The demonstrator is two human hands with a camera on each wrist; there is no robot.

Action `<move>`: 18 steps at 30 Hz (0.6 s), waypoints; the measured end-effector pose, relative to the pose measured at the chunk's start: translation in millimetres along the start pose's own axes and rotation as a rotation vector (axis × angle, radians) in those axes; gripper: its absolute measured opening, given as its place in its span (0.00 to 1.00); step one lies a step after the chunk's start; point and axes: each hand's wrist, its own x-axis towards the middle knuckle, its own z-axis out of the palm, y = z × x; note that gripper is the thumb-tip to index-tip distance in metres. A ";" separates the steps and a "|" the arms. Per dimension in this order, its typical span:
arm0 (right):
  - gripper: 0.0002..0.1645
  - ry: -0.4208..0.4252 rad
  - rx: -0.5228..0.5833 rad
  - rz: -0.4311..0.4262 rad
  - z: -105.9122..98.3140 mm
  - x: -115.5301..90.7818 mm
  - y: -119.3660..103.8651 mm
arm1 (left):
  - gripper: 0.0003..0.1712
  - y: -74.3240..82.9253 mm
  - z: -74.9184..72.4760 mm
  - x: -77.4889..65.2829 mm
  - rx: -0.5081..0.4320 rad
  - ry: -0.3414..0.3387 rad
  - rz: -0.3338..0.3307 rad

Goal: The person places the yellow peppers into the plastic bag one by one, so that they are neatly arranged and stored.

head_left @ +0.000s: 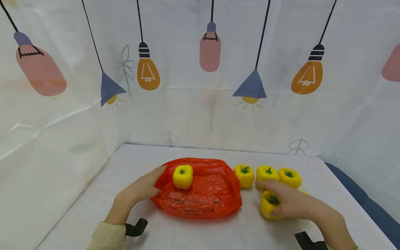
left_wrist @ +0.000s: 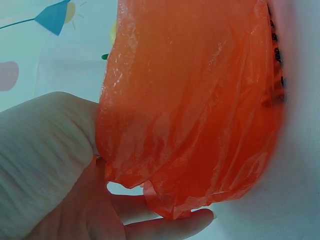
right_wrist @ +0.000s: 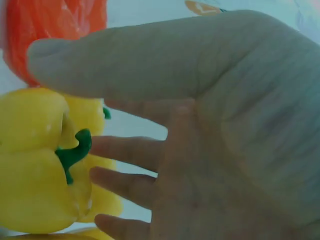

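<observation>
A red plastic bag lies on the table, one yellow bell pepper on top of it. My left hand holds the bag's left end, the loose rim lying between thumb and fingers; the thumb tip is hidden behind the film in the left wrist view. On the other side, my right hand reaches over a yellow bell pepper, thumb and fingers spread apart. Seen from the right wrist, the straight fingers end close to the green stem of a pepper.
Beyond the right hand stand several more yellow bell peppers, among them one by the bag's right side, a middle one and a far-right one. A white table carries everything. Behind it hangs a lamp-patterned sheet. Something dark blue is off the right edge.
</observation>
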 end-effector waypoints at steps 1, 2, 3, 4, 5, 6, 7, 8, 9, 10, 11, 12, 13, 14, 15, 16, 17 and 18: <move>0.47 -0.007 -0.003 0.000 -0.7 -0.9 1.9 | 0.46 0.3 -0.1 -0.1 0.000 0.002 -0.001; 0.47 -0.012 -0.006 0.000 -1.2 -1.5 3.5 | 0.46 0.7 -0.1 -0.2 0.002 0.002 -0.003; 0.48 -0.017 -0.008 0.003 -1.6 -2.2 4.8 | 0.46 1.0 0.0 -0.3 0.002 0.001 -0.006; 0.49 -0.019 -0.012 0.012 -1.2 -2.5 5.6 | 0.47 1.0 0.0 -0.5 0.002 0.001 -0.008; 0.49 -0.021 -0.017 0.020 -0.8 -2.4 6.3 | 0.47 0.8 0.0 -0.7 0.004 0.000 -0.010; 0.49 -0.020 -0.024 0.027 -0.3 -2.3 6.8 | 0.47 1.0 0.0 -1.0 0.003 0.000 -0.012; 0.49 -0.020 -0.033 0.038 0.2 -2.2 7.1 | 0.47 1.0 0.0 -1.1 0.004 0.001 -0.013; 0.49 -0.019 -0.041 0.047 0.8 -2.0 7.2 | 0.47 0.9 0.0 -1.2 0.003 0.001 -0.013; 0.48 -0.017 -0.052 0.052 1.4 -1.7 7.3 | 0.47 0.9 0.1 -1.1 0.003 0.002 -0.013; 0.47 -0.017 -0.058 0.061 2.1 -1.2 7.4 | 0.47 0.8 0.1 -1.1 0.003 0.003 -0.013; 0.47 -0.017 -0.064 0.066 2.9 -0.7 7.5 | 0.47 1.0 0.0 -1.2 0.004 0.005 -0.011; 0.46 -0.013 -0.071 0.072 3.7 -0.2 7.4 | 0.47 1.1 -0.1 -1.2 0.005 0.006 -0.009; 0.45 -0.010 -0.079 0.075 4.6 0.5 7.6 | 0.47 1.3 -0.3 -1.3 0.006 0.008 -0.008; 0.44 -0.006 -0.087 0.076 5.5 1.2 7.8 | 0.47 1.3 -0.4 -1.2 0.009 0.009 -0.005; 0.44 -0.003 -0.093 0.076 6.4 1.8 8.1 | 0.47 1.4 -0.5 -1.3 0.011 0.011 -0.003; 0.43 0.000 -0.095 0.078 7.2 2.5 8.5 | 0.46 1.5 -0.6 -1.3 0.012 0.013 -0.001; 0.43 0.003 -0.099 0.071 7.9 3.2 9.0 | 0.46 1.6 -0.6 -1.4 0.016 0.014 0.001; 0.42 0.006 -0.101 0.067 8.5 4.0 9.4 | 0.46 1.5 -0.6 -1.4 0.018 0.014 0.002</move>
